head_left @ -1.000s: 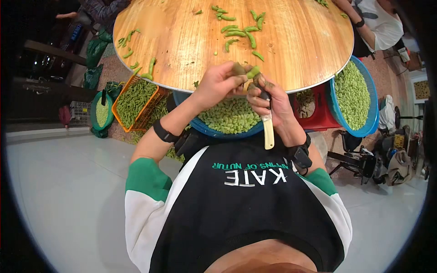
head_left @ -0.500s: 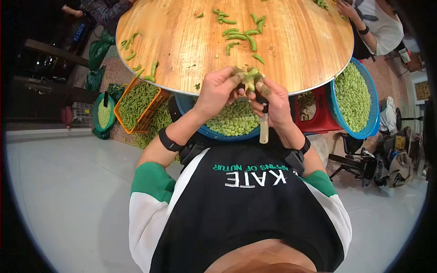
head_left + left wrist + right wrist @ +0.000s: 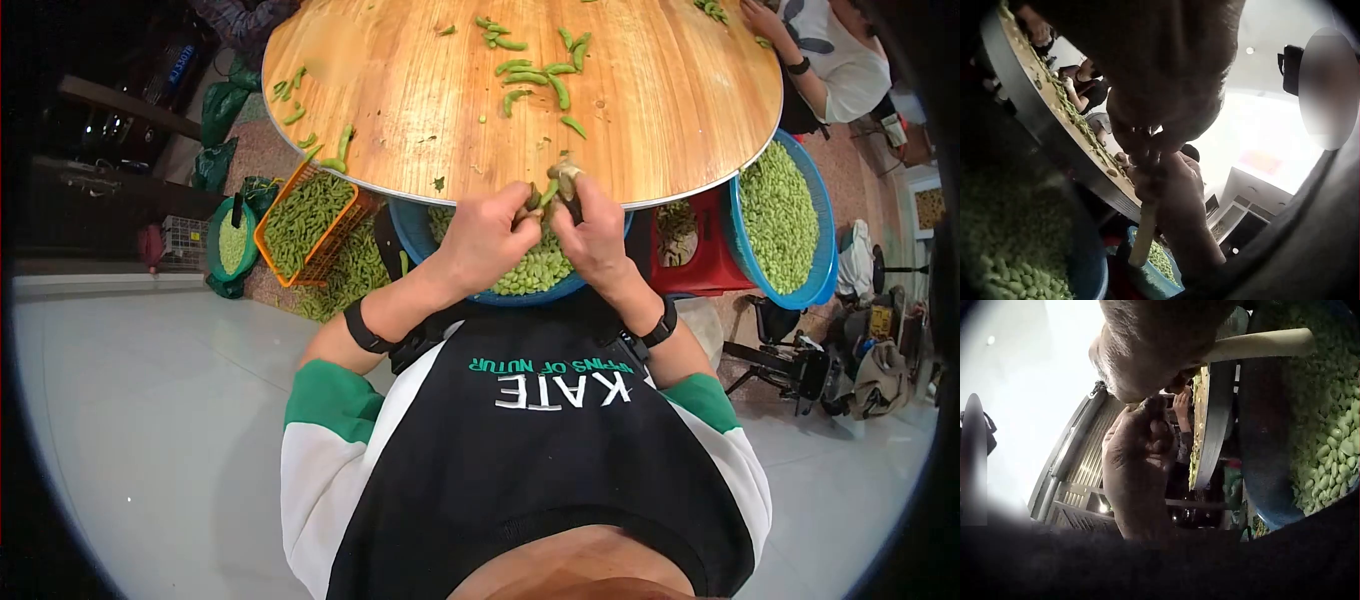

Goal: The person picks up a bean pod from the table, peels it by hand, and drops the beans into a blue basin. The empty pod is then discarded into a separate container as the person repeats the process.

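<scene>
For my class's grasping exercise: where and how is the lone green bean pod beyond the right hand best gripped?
Probably pinch the green bean pod across its middle from above: it lies flat on the wooden table, slim, elongated, apart from the other pods.

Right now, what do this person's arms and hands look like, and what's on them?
The left hand and right hand are human, each with a black wrist strap. The forearms are bare; above, short white sleeves end in broad green bands.
</scene>
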A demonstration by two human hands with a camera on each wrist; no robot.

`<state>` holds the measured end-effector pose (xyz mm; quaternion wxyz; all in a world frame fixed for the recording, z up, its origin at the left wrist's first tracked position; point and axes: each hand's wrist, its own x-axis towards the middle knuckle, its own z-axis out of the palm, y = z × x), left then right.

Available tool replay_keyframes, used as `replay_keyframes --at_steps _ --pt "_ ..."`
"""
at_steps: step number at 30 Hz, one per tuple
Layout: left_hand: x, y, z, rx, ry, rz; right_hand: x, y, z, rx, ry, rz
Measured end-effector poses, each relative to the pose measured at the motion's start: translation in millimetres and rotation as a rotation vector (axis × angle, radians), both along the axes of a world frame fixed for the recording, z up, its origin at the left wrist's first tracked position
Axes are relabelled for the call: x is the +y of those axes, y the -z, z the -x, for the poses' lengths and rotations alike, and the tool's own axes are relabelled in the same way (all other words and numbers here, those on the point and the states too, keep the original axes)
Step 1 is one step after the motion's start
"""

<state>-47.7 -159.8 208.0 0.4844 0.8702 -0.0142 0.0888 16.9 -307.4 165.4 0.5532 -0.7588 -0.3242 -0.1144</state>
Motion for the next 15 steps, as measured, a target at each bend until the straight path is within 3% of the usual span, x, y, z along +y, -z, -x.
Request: replay_keyframes --at_steps 2,4,5,9,11,12,15 --pt "2.2 -2.9 6.4 -0.026 -0.004 -0.022 0.1 0.1 1.4 0.008 -0.026 0.007" --pt "10.9 -4.4 17.2 0.044 0.053 -0.136 -2.8 -0.8 2.7 0.333 -0.192 0.091" --pt "16.2 -7.2 23.2 0.101 0.078 -0.115 -0.6 6.8 3.8 0.202 -0.125 0.108" --pt "41.3 -21.8 51.5 0.154 0.153 -0.195 -9.2 3.8 4.8 0.268 -0.260 0.180" --pt "71.5 -14.7 64.3 0.268 0.288 -0.661 -15.7 -12.1 7.6 0.070 -0.428 0.232" --pt "83.1 -16.3 66.1 0.322 0.330 -0.780 -18.2 -11.7 5.2 0.069 -0.424 0.230" --pt "93.7 -24.9 53.4 0.379 0.365 -0.908 -26.4 -26.0 -6.9 -0.135 -0.152 0.316"
